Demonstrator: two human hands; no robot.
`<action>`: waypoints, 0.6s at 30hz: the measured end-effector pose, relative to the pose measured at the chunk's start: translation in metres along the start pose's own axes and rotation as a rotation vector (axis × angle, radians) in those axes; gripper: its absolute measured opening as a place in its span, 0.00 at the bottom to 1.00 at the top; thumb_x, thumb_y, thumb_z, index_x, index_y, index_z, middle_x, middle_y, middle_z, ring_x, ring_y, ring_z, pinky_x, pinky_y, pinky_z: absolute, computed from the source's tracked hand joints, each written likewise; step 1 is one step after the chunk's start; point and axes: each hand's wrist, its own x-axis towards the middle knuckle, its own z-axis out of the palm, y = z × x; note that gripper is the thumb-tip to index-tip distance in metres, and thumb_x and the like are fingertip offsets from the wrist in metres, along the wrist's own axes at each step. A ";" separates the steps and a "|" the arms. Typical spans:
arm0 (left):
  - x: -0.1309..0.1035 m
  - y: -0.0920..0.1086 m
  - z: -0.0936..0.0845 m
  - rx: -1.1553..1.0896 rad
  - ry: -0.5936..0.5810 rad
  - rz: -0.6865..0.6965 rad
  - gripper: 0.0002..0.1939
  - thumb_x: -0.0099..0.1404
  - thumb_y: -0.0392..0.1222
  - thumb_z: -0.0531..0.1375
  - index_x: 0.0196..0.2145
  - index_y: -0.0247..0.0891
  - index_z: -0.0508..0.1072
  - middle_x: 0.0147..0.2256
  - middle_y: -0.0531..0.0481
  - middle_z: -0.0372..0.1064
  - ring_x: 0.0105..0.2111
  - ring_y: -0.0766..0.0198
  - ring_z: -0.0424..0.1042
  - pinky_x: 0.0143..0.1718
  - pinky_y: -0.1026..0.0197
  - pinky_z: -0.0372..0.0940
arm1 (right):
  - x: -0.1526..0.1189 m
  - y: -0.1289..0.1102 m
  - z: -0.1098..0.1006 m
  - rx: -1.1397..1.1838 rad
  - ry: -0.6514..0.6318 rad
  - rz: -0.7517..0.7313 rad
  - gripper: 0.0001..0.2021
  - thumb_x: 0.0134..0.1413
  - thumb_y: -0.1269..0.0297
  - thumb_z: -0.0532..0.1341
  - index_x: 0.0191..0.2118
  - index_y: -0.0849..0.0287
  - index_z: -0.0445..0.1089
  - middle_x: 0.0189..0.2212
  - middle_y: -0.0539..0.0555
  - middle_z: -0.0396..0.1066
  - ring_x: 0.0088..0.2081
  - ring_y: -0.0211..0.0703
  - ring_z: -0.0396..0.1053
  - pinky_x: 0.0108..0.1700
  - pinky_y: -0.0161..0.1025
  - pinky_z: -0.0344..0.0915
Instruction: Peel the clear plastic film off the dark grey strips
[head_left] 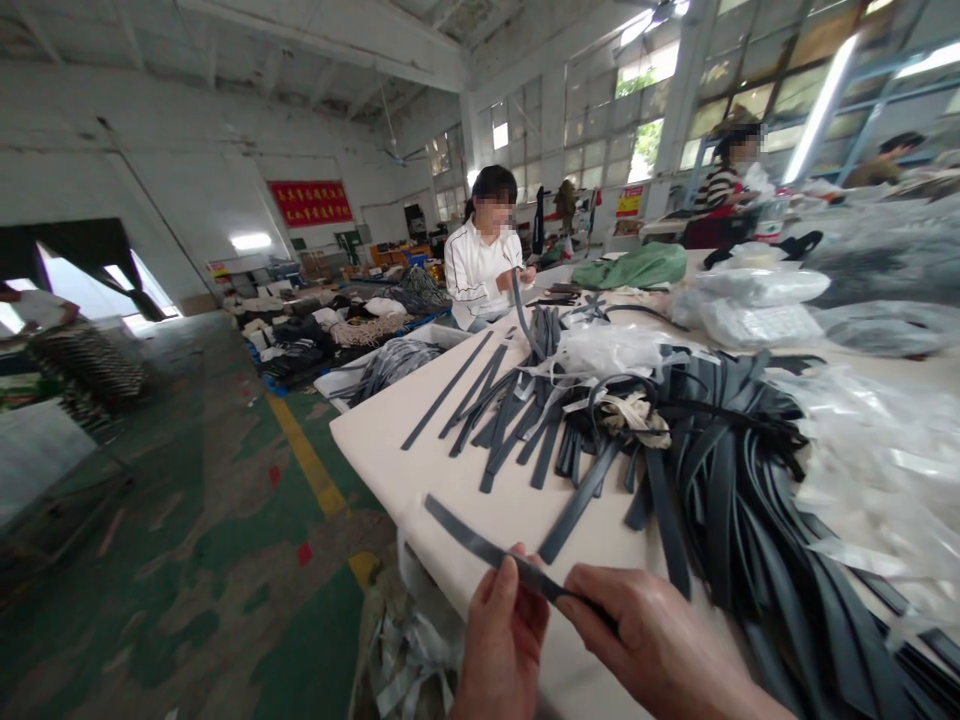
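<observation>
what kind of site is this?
Likely a factory workshop for strap or band assembly: a long table heaped with dark straps, a high industrial hall, and a seated co-worker. Both hands hold one strap.

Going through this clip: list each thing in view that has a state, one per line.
Left hand: closed on the dark strip.
Right hand: pinching the same strip.
Dark strip: held in both hands, far end lying over the table edge.
Strip pile: heaped and tangled on the table.
Loose strips: spread flat, apart from the heap.
Clear bags: crumpled, at the right.
Co-worker: seated, holding up a strip.
</observation>
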 end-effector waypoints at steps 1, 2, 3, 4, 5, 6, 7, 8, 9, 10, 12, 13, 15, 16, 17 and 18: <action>-0.002 -0.003 -0.002 -0.001 -0.045 -0.021 0.10 0.54 0.39 0.69 0.34 0.32 0.77 0.33 0.43 0.77 0.34 0.62 0.76 0.34 0.65 0.72 | 0.000 0.000 0.003 0.015 -0.007 -0.010 0.15 0.62 0.60 0.50 0.25 0.57 0.65 0.22 0.49 0.69 0.23 0.36 0.64 0.27 0.33 0.50; -0.003 -0.005 -0.003 0.003 -0.064 -0.032 0.11 0.53 0.40 0.70 0.34 0.32 0.77 0.33 0.43 0.77 0.34 0.62 0.76 0.35 0.65 0.72 | 0.000 0.001 0.004 0.023 -0.021 -0.018 0.14 0.62 0.61 0.51 0.26 0.57 0.65 0.22 0.49 0.70 0.24 0.37 0.65 0.27 0.33 0.50; -0.003 -0.004 -0.003 0.012 -0.056 -0.031 0.11 0.53 0.40 0.70 0.34 0.32 0.77 0.32 0.43 0.77 0.33 0.63 0.76 0.34 0.65 0.71 | 0.000 0.003 0.003 0.018 -0.037 -0.023 0.13 0.61 0.61 0.52 0.27 0.56 0.66 0.23 0.49 0.70 0.25 0.37 0.66 0.27 0.33 0.50; -0.003 -0.001 -0.003 0.023 -0.023 -0.019 0.11 0.53 0.39 0.70 0.34 0.32 0.77 0.32 0.43 0.77 0.32 0.64 0.75 0.32 0.66 0.71 | -0.001 0.006 0.001 0.001 -0.055 -0.022 0.12 0.60 0.61 0.53 0.27 0.56 0.67 0.23 0.49 0.71 0.26 0.38 0.67 0.28 0.33 0.50; -0.002 0.003 -0.002 0.031 0.028 0.005 0.10 0.54 0.38 0.69 0.34 0.33 0.77 0.32 0.44 0.77 0.32 0.65 0.75 0.30 0.68 0.70 | -0.001 0.008 -0.003 -0.024 -0.071 -0.016 0.11 0.59 0.61 0.55 0.27 0.56 0.67 0.23 0.49 0.71 0.26 0.38 0.68 0.28 0.33 0.50; -0.002 0.009 -0.001 0.034 0.078 0.030 0.09 0.54 0.37 0.69 0.34 0.33 0.77 0.32 0.45 0.77 0.31 0.66 0.75 0.28 0.70 0.69 | -0.001 0.010 -0.007 -0.051 -0.085 -0.008 0.11 0.58 0.61 0.55 0.26 0.56 0.67 0.23 0.49 0.71 0.26 0.38 0.68 0.28 0.33 0.49; -0.003 0.013 0.000 0.035 0.109 0.048 0.08 0.55 0.36 0.68 0.34 0.33 0.77 0.32 0.45 0.77 0.31 0.66 0.75 0.27 0.70 0.69 | -0.001 0.012 -0.010 -0.075 -0.090 0.001 0.11 0.58 0.60 0.56 0.26 0.56 0.67 0.23 0.49 0.71 0.26 0.39 0.68 0.27 0.33 0.49; -0.004 0.016 0.001 0.033 0.119 0.058 0.08 0.55 0.36 0.68 0.35 0.33 0.77 0.32 0.45 0.77 0.32 0.67 0.75 0.27 0.70 0.69 | -0.001 0.012 -0.012 -0.092 -0.084 0.009 0.12 0.59 0.60 0.55 0.25 0.57 0.66 0.23 0.49 0.71 0.26 0.39 0.68 0.27 0.33 0.49; -0.005 0.017 0.001 0.033 0.112 0.056 0.09 0.55 0.36 0.69 0.35 0.33 0.77 0.33 0.45 0.77 0.32 0.66 0.75 0.27 0.70 0.69 | -0.001 0.010 -0.011 -0.103 -0.073 0.015 0.13 0.59 0.60 0.54 0.25 0.57 0.66 0.22 0.50 0.71 0.25 0.39 0.67 0.27 0.34 0.49; -0.007 0.016 0.000 0.033 0.093 0.046 0.10 0.54 0.37 0.69 0.35 0.33 0.77 0.33 0.44 0.77 0.33 0.65 0.75 0.29 0.70 0.69 | 0.000 0.007 -0.008 -0.101 -0.063 0.013 0.14 0.60 0.60 0.53 0.25 0.57 0.66 0.22 0.50 0.70 0.25 0.39 0.67 0.27 0.34 0.49; -0.011 0.010 -0.002 0.036 0.033 0.006 0.12 0.52 0.39 0.71 0.34 0.33 0.78 0.33 0.43 0.77 0.34 0.64 0.75 0.32 0.67 0.71 | 0.000 0.001 -0.001 -0.066 -0.051 -0.010 0.14 0.61 0.62 0.52 0.26 0.57 0.66 0.22 0.50 0.71 0.25 0.38 0.68 0.27 0.33 0.49; -0.013 0.007 -0.004 0.038 0.012 -0.011 0.12 0.51 0.39 0.71 0.33 0.33 0.78 0.33 0.43 0.77 0.34 0.63 0.75 0.33 0.66 0.71 | 0.000 -0.001 0.003 -0.045 -0.054 -0.024 0.14 0.61 0.62 0.52 0.26 0.57 0.67 0.23 0.50 0.71 0.25 0.38 0.68 0.27 0.33 0.50; -0.012 0.006 -0.007 0.048 0.007 -0.015 0.12 0.51 0.40 0.71 0.33 0.33 0.78 0.33 0.43 0.77 0.34 0.63 0.75 0.34 0.66 0.71 | -0.001 -0.001 0.002 -0.028 -0.062 -0.039 0.14 0.62 0.61 0.52 0.27 0.56 0.68 0.24 0.50 0.72 0.26 0.39 0.69 0.27 0.33 0.51; -0.011 0.008 -0.007 0.054 0.022 0.000 0.11 0.52 0.39 0.70 0.34 0.33 0.78 0.33 0.43 0.77 0.33 0.64 0.75 0.33 0.67 0.71 | -0.001 0.001 -0.001 -0.036 -0.063 -0.038 0.14 0.61 0.60 0.52 0.27 0.56 0.68 0.24 0.50 0.72 0.26 0.40 0.70 0.28 0.34 0.51; -0.009 0.012 -0.007 0.057 0.046 0.022 0.11 0.53 0.39 0.69 0.35 0.33 0.78 0.34 0.43 0.77 0.33 0.65 0.75 0.32 0.68 0.70 | -0.002 0.004 -0.006 -0.049 -0.063 -0.033 0.14 0.61 0.60 0.53 0.27 0.56 0.68 0.24 0.50 0.72 0.26 0.40 0.70 0.28 0.34 0.51; -0.008 0.016 -0.007 0.058 0.071 0.046 0.10 0.54 0.38 0.69 0.35 0.34 0.77 0.34 0.43 0.77 0.33 0.66 0.75 0.30 0.69 0.69 | -0.003 0.008 -0.012 -0.058 -0.061 -0.030 0.13 0.60 0.59 0.54 0.27 0.56 0.68 0.23 0.50 0.72 0.26 0.40 0.69 0.27 0.34 0.52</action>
